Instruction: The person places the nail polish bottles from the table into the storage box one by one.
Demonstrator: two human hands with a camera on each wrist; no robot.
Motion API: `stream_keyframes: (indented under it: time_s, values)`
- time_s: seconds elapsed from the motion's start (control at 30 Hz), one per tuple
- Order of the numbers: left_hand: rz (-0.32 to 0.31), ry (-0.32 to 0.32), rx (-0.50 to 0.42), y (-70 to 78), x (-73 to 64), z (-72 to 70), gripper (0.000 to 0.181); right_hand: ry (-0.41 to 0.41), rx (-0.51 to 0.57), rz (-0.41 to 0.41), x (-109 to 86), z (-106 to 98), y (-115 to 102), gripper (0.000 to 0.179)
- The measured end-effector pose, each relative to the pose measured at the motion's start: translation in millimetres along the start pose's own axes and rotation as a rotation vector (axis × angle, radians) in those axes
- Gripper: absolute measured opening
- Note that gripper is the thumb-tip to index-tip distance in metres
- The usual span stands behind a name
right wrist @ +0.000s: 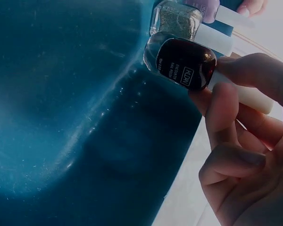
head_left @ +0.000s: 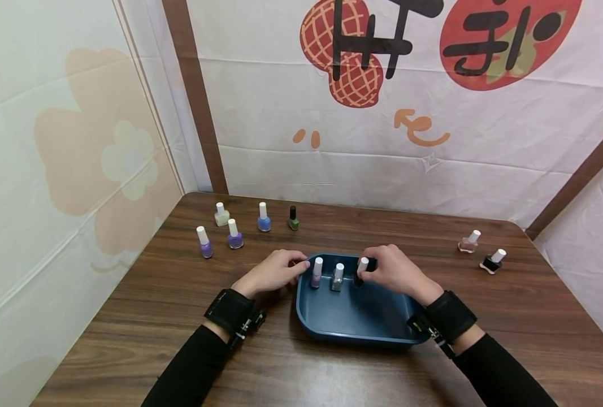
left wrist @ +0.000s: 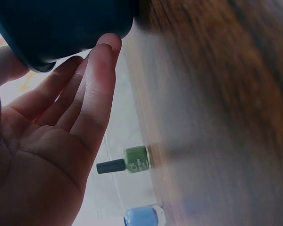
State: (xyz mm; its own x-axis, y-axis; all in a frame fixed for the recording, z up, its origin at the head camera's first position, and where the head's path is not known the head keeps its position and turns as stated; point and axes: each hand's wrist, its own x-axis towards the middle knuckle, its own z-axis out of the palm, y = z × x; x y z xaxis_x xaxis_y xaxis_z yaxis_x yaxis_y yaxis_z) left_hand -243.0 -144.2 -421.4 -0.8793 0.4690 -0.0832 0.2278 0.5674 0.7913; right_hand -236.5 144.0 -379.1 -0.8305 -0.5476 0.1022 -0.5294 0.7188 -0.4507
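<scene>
My right hand (head_left: 395,271) pinches a dark nail polish bottle (right wrist: 186,63) by its white cap and neck, inside the blue tray (head_left: 357,330). Beside it in the tray, a glitter nail polish bottle (head_left: 337,278) and a light purple nail polish bottle (head_left: 316,274) stand upright in a row along the far side. At the tray's far left corner, my left hand (head_left: 273,271) holds the edge. The left wrist view shows its thumb at the rim and its fingers (left wrist: 101,70) against the outer wall.
At the table's back left stand several bottles: white (head_left: 222,216), blue (head_left: 264,220), green with a black cap (head_left: 293,219), and two purple (head_left: 235,237). At the right are a pinkish bottle (head_left: 468,243) and a black one (head_left: 491,263). Fabric walls border the wooden table (head_left: 169,339).
</scene>
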Motion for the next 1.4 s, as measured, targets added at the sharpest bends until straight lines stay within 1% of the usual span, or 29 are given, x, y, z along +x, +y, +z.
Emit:
stream_keyframes:
  time_s: [0.37, 0.53, 0.73, 1.0, 1.2, 1.4]
  values:
    - [0.011, -0.001, 0.003, 0.8, -0.8, -0.6, 0.031, -0.008, -0.011, -0.015, -0.4, 4.7, 2.3, 0.008]
    - [0.013, 0.000, 0.006, 1.1, -0.7, -0.9, 0.031, -0.016, -0.006, 0.001, 0.6, 5.7, 2.7, 0.008]
    - [-0.004, 0.000, 0.017, -0.5, 1.3, -0.3, 0.029, -0.023, 0.002, 0.013, 0.5, 6.8, 3.1, 0.007]
    - [-0.013, 0.007, 0.016, 0.4, 0.8, 0.5, 0.027, -0.017, 0.000, 0.012, 0.7, 8.8, 3.6, 0.009]
    - [-0.019, 0.010, 0.015, 0.4, 1.4, 1.4, 0.027, -0.003, -0.012, 0.014, 0.6, 10.1, 3.4, 0.006]
    - [-0.004, 0.006, 0.014, -0.4, 1.1, 1.0, 0.028, -0.001, -0.009, 0.033, 1.1, 10.8, 3.1, 0.007]
